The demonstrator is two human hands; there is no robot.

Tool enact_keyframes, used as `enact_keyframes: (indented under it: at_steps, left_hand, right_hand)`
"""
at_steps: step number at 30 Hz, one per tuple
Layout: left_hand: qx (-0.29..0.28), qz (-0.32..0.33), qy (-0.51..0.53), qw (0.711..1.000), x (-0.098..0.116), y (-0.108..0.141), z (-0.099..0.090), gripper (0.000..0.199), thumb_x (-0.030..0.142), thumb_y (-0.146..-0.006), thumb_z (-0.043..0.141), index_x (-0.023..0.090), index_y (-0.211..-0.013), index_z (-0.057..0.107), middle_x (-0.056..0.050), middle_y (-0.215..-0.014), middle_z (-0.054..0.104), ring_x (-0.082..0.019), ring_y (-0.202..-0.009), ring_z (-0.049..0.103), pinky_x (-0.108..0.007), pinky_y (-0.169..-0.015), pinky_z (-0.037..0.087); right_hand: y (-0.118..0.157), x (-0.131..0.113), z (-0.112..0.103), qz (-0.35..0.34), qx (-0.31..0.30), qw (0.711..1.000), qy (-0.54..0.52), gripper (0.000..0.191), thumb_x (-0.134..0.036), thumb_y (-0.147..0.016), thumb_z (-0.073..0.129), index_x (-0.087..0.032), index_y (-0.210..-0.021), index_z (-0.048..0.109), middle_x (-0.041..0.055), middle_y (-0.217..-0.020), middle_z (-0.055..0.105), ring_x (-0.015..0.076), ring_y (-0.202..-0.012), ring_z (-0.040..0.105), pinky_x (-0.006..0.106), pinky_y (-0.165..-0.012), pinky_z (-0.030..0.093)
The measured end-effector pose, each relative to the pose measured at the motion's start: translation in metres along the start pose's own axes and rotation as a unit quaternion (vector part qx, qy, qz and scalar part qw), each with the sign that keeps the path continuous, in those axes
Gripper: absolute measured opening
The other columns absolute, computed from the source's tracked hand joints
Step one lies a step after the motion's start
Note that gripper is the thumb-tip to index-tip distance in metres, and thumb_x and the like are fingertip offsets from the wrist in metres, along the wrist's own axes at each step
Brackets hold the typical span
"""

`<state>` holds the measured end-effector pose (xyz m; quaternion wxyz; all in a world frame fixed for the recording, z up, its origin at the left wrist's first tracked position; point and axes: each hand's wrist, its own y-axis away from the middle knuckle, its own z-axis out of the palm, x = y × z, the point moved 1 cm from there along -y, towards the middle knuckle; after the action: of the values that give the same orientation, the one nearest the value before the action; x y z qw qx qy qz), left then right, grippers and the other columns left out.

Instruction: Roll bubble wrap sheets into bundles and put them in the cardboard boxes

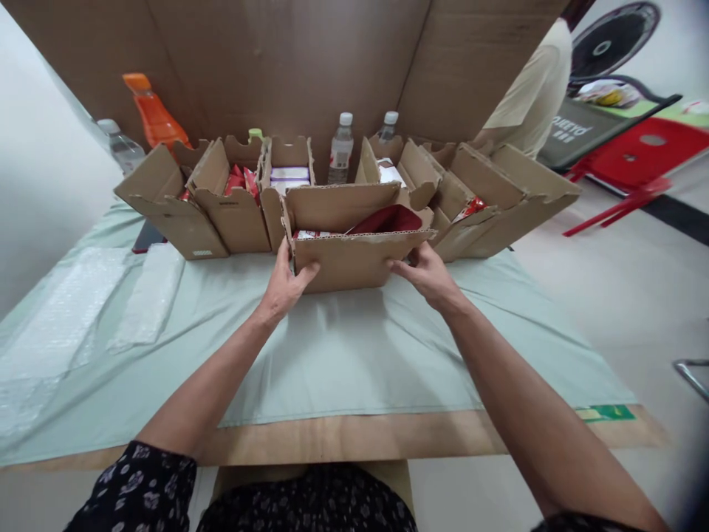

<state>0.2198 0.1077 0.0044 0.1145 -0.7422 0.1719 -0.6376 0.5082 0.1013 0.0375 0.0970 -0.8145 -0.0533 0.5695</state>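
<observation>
An open-topped cardboard box [343,264] stands in the middle of the table, in front of a row of similar boxes. My left hand [288,279] grips its left end, thumb on the front face and fingers around the side. At the right end my right hand [426,272] holds it the same way, its fingers partly hidden behind the corner. Inside the box lie a dark red item [388,220] and a red-and-white packet [313,234], both partly covered by the front wall.
Cardboard boxes [235,222] with packets flank it. Behind stand clear bottles [340,151], an orange bottle [155,114] and a tall cardboard panel [277,66]. Bubble wrap [72,303] lies left on the green cloth [343,362]. A person [535,89] and red stool [636,159] are at right.
</observation>
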Motion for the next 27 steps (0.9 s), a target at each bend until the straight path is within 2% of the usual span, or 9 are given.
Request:
enact_keyframes:
  at_steps: [3, 7, 10, 14, 16, 18, 20, 23, 27]
  left_hand:
    - [0.015, -0.025, 0.052, 0.998, 0.012, 0.003, 0.007, 0.087, 0.070, -0.085, 0.073, 0.022, -0.152, 0.045, -0.017, -0.156, 0.055, -0.032, -0.144, 0.053, -0.049, -0.123, 0.040]
    - [0.009, -0.063, 0.042, 0.997, 0.034, 0.042, 0.001, 0.084, 0.067, -0.087, 0.072, 0.023, -0.154, 0.046, -0.016, -0.153, 0.058, -0.034, -0.141, 0.056, -0.049, -0.119, 0.045]
    - [0.005, -0.105, 0.016, 0.994, 0.048, 0.099, -0.016, 0.080, 0.063, -0.089, 0.072, 0.022, -0.153, 0.049, -0.016, -0.148, 0.063, -0.035, -0.140, 0.057, -0.051, -0.121, 0.043]
    - [0.111, -0.183, -0.009, 0.977, 0.061, 0.156, -0.058, 0.069, 0.061, -0.082, 0.080, 0.019, -0.134, 0.064, -0.013, -0.129, 0.073, -0.035, -0.130, 0.064, -0.049, -0.117, 0.047]
    - [0.136, -0.185, -0.018, 0.973, 0.067, 0.153, -0.078, 0.064, 0.062, -0.079, 0.083, 0.018, -0.123, 0.067, -0.011, -0.118, 0.076, -0.033, -0.121, 0.069, -0.046, -0.111, 0.053]
    - [0.154, -0.153, -0.032, 0.976, 0.074, 0.133, -0.088, 0.062, 0.061, -0.077, 0.083, 0.018, -0.118, 0.068, -0.010, -0.115, 0.076, -0.032, -0.117, 0.070, -0.043, -0.107, 0.055]
    - [0.154, -0.112, -0.035, 0.981, 0.081, 0.107, -0.083, 0.061, 0.059, -0.078, 0.083, 0.018, -0.120, 0.066, -0.011, -0.120, 0.075, -0.031, -0.117, 0.069, -0.043, -0.106, 0.055]
    - [0.088, -0.061, -0.018, 0.994, 0.090, 0.091, -0.053, 0.061, 0.053, -0.082, 0.080, 0.018, -0.130, 0.064, -0.013, -0.131, 0.071, -0.030, -0.121, 0.067, -0.045, -0.111, 0.052]
    - [-0.004, -0.044, -0.003, 0.999, 0.094, 0.124, -0.005, 0.066, 0.043, -0.088, 0.076, 0.022, -0.146, 0.056, -0.014, -0.145, 0.065, -0.031, -0.133, 0.062, -0.047, -0.115, 0.050]
  right_hand:
    - [-0.001, -0.004, 0.017, -0.020, 0.014, 0.999, -0.023, 0.078, -0.071, -0.063, 0.084, -0.021, -0.120, 0.066, 0.0145, -0.127, 0.071, 0.0300, -0.119, 0.064, 0.047, -0.104, 0.054]
    - [0.046, -0.012, 0.011, 0.002, 0.020, 1.000, 0.023, 0.059, -0.064, -0.070, 0.083, -0.019, -0.105, 0.069, 0.0105, -0.108, 0.075, 0.0286, -0.101, 0.067, 0.044, -0.089, 0.056]
    - [0.094, -0.026, 0.009, -0.003, 0.012, 0.997, 0.073, 0.046, -0.060, -0.076, 0.081, -0.019, -0.094, 0.071, 0.0090, -0.099, 0.075, 0.0288, -0.094, 0.068, 0.042, -0.084, 0.055]
    - [0.117, -0.052, 0.040, -0.028, -0.020, 0.998, 0.051, 0.039, -0.056, -0.078, 0.081, -0.022, -0.096, 0.072, 0.0093, -0.108, 0.076, 0.0314, -0.105, 0.068, 0.046, -0.096, 0.055]
    - [0.105, -0.064, 0.062, -0.038, -0.047, 0.998, 0.019, 0.041, -0.056, -0.077, 0.081, -0.023, -0.100, 0.072, 0.0091, -0.115, 0.076, 0.0316, -0.110, 0.068, 0.047, -0.101, 0.054]
    - [0.086, -0.073, 0.075, -0.052, -0.053, 0.997, -0.016, 0.045, -0.057, -0.075, 0.082, -0.022, -0.103, 0.071, 0.0093, -0.121, 0.075, 0.0318, -0.115, 0.067, 0.047, -0.104, 0.053]
    - [0.074, -0.077, 0.073, -0.058, -0.032, 0.997, -0.039, 0.049, -0.059, -0.073, 0.082, -0.021, -0.103, 0.071, 0.0100, -0.120, 0.075, 0.0317, -0.113, 0.068, 0.046, -0.101, 0.055]
    - [0.086, -0.072, 0.040, -0.040, 0.017, 0.999, -0.005, 0.046, -0.058, -0.073, 0.082, -0.020, -0.095, 0.071, 0.0099, -0.105, 0.077, 0.0304, -0.098, 0.069, 0.045, -0.087, 0.057]
    - [0.141, -0.056, -0.011, -0.001, 0.066, 0.996, 0.060, 0.041, -0.057, -0.074, 0.085, -0.022, -0.091, 0.072, 0.0079, -0.097, 0.077, 0.0312, -0.093, 0.070, 0.045, -0.083, 0.057]
